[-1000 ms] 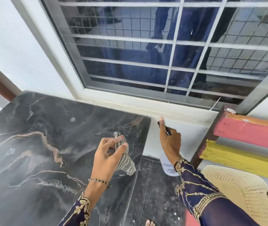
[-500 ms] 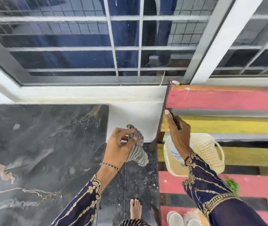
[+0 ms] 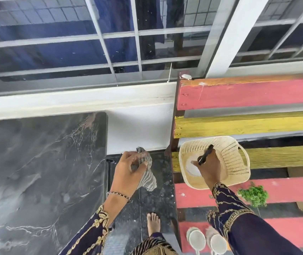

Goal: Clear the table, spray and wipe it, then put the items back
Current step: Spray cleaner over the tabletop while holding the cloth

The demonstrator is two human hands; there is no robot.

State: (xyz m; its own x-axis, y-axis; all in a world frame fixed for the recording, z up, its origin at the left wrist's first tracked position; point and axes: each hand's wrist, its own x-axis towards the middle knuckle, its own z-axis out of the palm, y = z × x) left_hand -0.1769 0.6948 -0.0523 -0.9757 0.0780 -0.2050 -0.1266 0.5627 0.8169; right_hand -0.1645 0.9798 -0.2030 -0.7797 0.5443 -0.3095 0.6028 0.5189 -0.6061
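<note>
While the right hand (image 3: 210, 167) reaches down into a cream woven basket (image 3: 237, 161), its fingers are wrapped around a white spray bottle (image 3: 192, 167) with a black trigger head (image 3: 205, 155); the black part runs diagonally, its far tip pointing up and to the right toward the window. No writing on the bottle can be read. The basket sits on a slatted bench (image 3: 257, 92) painted pink and yellow. Over the dark floor between bench and table, the left hand (image 3: 128, 174) is closed on a grey striped cloth (image 3: 148, 178), which hangs below the fingers. To the left lies the black marble table (image 3: 42, 162), veined white. Near the basket on the bench are a green sprig (image 3: 254, 195) and two round white objects (image 3: 207, 239).
</note>
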